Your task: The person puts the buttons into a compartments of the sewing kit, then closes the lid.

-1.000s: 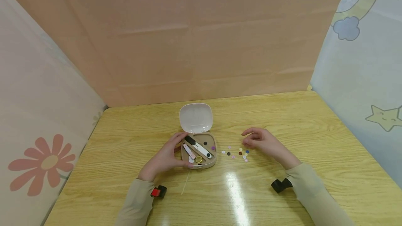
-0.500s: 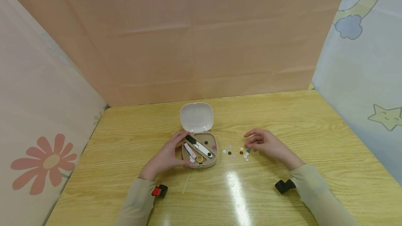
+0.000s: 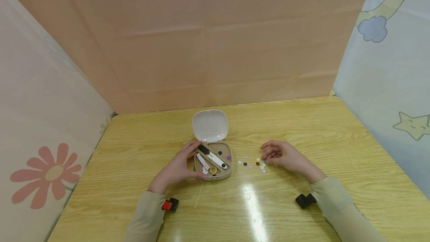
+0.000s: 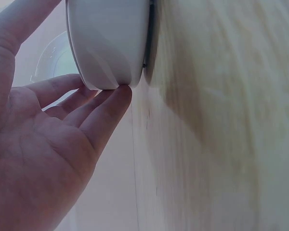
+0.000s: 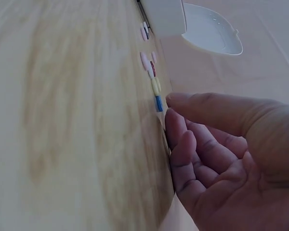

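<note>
In the head view, my left hand holds a small sewing box with its thumb at the front and its fingers at the left side. The fingertips meet the box's wall in the left wrist view. The box's lid stands raised at the back. To the right, my right hand hovers low over the table beside a scatter of small buttons. Its thumb tip is close to a blue button; whether it touches cannot be told. The fingers are loosely curled, with nothing seen between them.
In the box lie a black-and-white tool, a pink-and-white strip, a gold ring, a black button and a purple button. A thin pale strand lies on the table in front of the box.
My right hand has sunk slightly toward the buttons, and its thumb has come nearer the blue one. My left hand stays on the box.
</note>
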Motion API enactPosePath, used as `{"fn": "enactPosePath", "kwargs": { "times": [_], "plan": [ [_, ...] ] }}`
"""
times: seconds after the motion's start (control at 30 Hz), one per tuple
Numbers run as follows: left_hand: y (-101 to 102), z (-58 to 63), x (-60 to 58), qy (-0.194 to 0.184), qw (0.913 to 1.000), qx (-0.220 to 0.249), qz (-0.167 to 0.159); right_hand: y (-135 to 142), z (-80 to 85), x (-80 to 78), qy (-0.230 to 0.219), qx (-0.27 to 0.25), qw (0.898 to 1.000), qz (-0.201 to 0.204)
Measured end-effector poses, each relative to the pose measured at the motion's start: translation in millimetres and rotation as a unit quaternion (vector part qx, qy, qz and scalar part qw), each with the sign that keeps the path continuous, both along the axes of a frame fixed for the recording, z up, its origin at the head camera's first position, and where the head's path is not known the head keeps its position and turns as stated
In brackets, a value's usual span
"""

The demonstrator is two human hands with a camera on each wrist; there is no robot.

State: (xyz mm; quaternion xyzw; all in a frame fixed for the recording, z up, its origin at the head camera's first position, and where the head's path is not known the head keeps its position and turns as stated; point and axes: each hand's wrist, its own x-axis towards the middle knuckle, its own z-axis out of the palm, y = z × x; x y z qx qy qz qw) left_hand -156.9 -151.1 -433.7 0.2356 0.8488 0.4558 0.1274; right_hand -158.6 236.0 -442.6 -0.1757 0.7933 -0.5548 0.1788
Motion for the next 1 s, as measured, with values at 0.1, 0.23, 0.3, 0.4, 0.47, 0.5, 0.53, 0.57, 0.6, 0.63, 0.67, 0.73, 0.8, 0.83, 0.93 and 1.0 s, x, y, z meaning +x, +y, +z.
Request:
{"fn": "enactPosePath", "kwargs": {
  "times": [0.1, 0.23, 0.3, 0.4, 0.47, 0.5, 0.53, 0.57, 0.6, 0.63, 0.67, 0.73, 0.8, 0.83, 0.93, 1.0],
  "plan": [
    [-0.2, 0.3, 0.3, -0.001, 1.0, 0.001, 0.001, -0.5, -2.2, -0.6, 0.007, 0.012, 1.0, 0.001],
    [-0.2, 0.7, 0.5, 0.0, 1.0, -0.002, 0.001, -0.7, -3.1, -0.9, 0.009, 0.025, 1.0, -0.002],
    [-0.1, 0.7, 0.4, 0.001, 1.0, -0.004, 0.001, -0.5, -2.3, -0.8, 0.013, 0.029, 1.0, -0.001],
    [0.0, 0.7, 0.1, 0.003, 1.0, -0.007, 0.002, -0.6, -0.2, -0.5, 0.021, 0.033, 0.999, 0.0],
    [0.1, 0.8, 0.1, 0.003, 1.0, -0.006, 0.003, -0.7, 0.9, -0.4, 0.022, 0.033, 0.999, 0.001],
    [0.2, 0.9, 0.2, 0.002, 1.0, -0.006, 0.003, -0.9, 1.4, -0.3, 0.022, 0.034, 0.999, 0.0],
    [0.3, 1.1, 0.2, 0.001, 1.0, -0.006, 0.004, -1.1, 1.7, -0.3, 0.021, 0.034, 0.999, -0.001],
    [0.4, 1.2, 0.3, 0.001, 1.0, -0.005, 0.004, -1.4, 1.9, -0.3, 0.021, 0.034, 0.999, -0.002],
    [0.5, 1.5, 0.3, -0.001, 1.0, -0.005, 0.005, -1.5, 1.9, -0.3, 0.021, 0.036, 0.999, -0.003],
    [0.7, 1.5, 0.4, 0.0, 1.0, -0.005, 0.005, -1.9, 2.2, -0.1, 0.021, 0.037, 0.999, -0.004],
    [0.8, 1.7, 0.4, -0.002, 1.0, -0.005, 0.005, -2.2, 2.7, 0.2, 0.022, 0.039, 0.999, -0.006],
    [1.0, 2.1, 0.4, -0.003, 1.0, -0.005, 0.005, -2.6, 2.5, 0.3, 0.025, 0.044, 0.999, -0.008],
    [1.2, 2.5, 0.4, -0.003, 1.0, -0.005, 0.004, -2.6, 1.8, 0.0, 0.03, 0.048, 0.998, -0.007],
    [1.2, 2.5, 0.4, -0.002, 1.0, -0.005, 0.003, -2.7, 1.5, 0.1, 0.033, 0.05, 0.998, -0.007],
    [0.9, 2.8, 0.5, -0.004, 1.0, -0.002, 0.001, -2.6, -0.9, -0.6, 0.042, 0.056, 0.998, -0.004],
    [0.6, 2.6, 0.6, -0.004, 1.0, -0.002, 0.001, -3.1, -1.8, -0.8, 0.045, 0.061, 0.997, -0.005]
  ]
}}
